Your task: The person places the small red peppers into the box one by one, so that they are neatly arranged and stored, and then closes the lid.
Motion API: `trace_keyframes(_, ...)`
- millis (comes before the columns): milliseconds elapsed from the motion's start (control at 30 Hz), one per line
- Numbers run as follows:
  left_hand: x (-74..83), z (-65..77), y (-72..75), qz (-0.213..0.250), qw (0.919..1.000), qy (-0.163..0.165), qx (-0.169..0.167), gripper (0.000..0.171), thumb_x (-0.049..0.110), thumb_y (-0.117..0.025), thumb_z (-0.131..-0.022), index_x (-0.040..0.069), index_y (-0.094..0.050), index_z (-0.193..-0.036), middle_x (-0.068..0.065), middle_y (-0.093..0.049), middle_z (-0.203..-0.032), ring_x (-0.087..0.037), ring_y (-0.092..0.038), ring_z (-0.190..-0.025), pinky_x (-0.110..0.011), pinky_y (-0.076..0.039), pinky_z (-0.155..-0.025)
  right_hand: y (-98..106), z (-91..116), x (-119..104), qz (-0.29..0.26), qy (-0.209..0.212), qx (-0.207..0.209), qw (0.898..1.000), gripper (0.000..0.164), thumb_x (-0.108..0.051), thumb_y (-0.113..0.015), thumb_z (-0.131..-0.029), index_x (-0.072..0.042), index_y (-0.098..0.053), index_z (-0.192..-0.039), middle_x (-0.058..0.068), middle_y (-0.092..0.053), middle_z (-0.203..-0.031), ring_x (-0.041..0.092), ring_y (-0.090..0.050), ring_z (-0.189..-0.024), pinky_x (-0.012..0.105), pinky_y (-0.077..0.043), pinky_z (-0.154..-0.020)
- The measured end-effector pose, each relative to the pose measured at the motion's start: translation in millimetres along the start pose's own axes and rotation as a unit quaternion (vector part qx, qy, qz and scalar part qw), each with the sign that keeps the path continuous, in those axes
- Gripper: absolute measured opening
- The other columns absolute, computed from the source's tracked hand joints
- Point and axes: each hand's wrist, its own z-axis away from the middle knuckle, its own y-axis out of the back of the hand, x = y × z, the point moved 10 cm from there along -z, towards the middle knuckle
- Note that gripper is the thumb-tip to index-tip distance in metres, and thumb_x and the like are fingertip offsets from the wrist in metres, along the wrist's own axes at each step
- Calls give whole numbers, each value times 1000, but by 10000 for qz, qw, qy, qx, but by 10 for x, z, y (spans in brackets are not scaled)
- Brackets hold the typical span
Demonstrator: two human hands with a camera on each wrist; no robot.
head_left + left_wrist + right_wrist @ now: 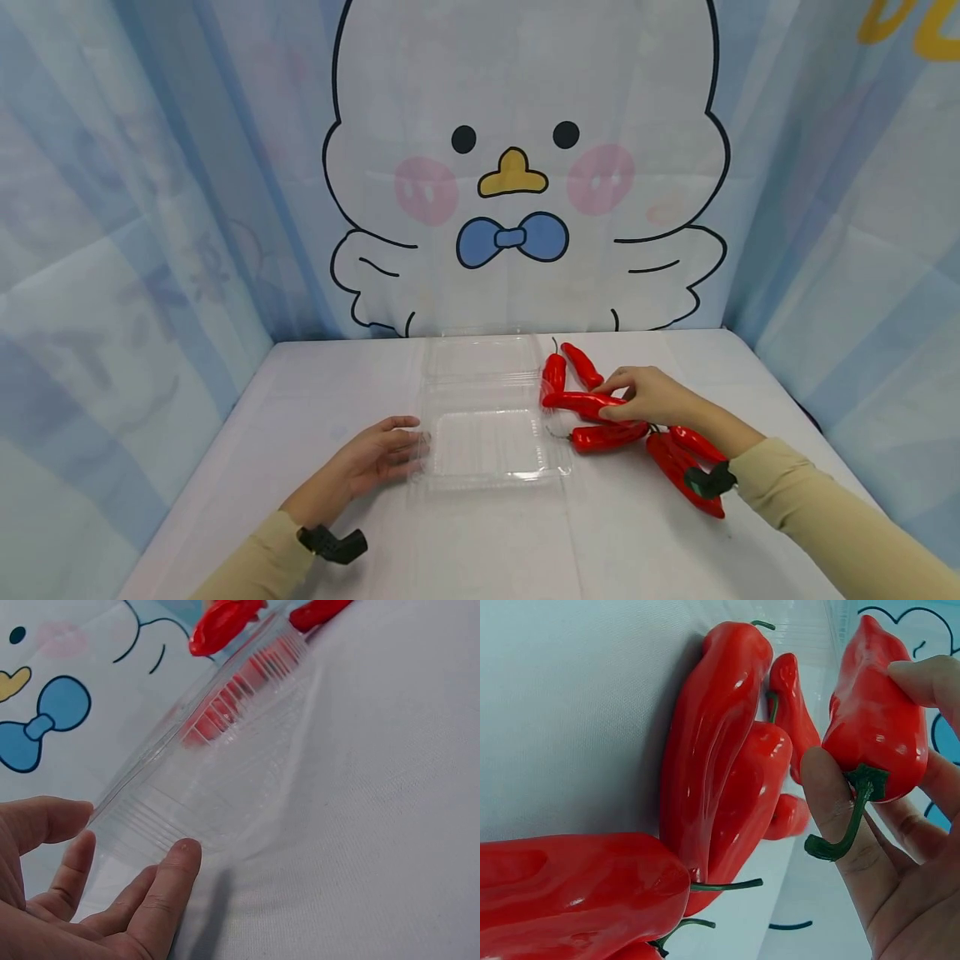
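A clear plastic clamshell box (487, 479) stands on the table with its lid (480, 358) laid back toward the curtain. At its left side my left hand (382, 454) pinches the rim between thumb and fingertip; the other fingers (169, 892) rest along the wall. My right hand (656, 396) holds a red pepper (877, 712) with a green stem between thumb and fingers, its tip pointing at the box's right edge. Two more red peppers (581, 367) lie behind it by the lid, and another (607, 437) lies just in front.
Several other red peppers (682, 471) lie under and beside my right forearm. The white table (487, 542) ends at a printed curtain (525, 292) at the back, with more curtain (112, 333) along both sides.
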Motion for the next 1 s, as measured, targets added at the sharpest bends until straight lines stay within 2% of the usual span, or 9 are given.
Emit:
trace_keyframes(200,0,3,-5,20,10000,-9,-27,37,8,-62,-101,4,-49,-136,-11,-70,-119,-22,-71,-105,-42,-63,-89,14,2,-48,47,79,50,9999,46,-28,-82,-87,-8,-73,-128,11,-69,-115,20,-61,-92,31,-63,-71)
trace_keyframes(700,4,5,8,-12,10000,-13,29,39,8,-63,-101,3,-48,-137,-12,-70,-122,-22,-71,-105,-42,-63,-90,-59,-9,-137,-179,-4,-31,9998,49,-30,-83,-85,-9,-73,-128,11,-69,-112,20,-62,-90,33,-63,-72)
trace_keyframes(1000,-7,11,2,35,10000,-36,-56,39,8,-62,-101,3,-48,-137,-12,-70,-123,-22,-71,-106,-41,-63,-89,-105,-21,-201,-157,48,-36,9999,47,-30,-83,-84,-10,-73,-125,9,-70,-108,20,-63,-89,34,-64,-72)
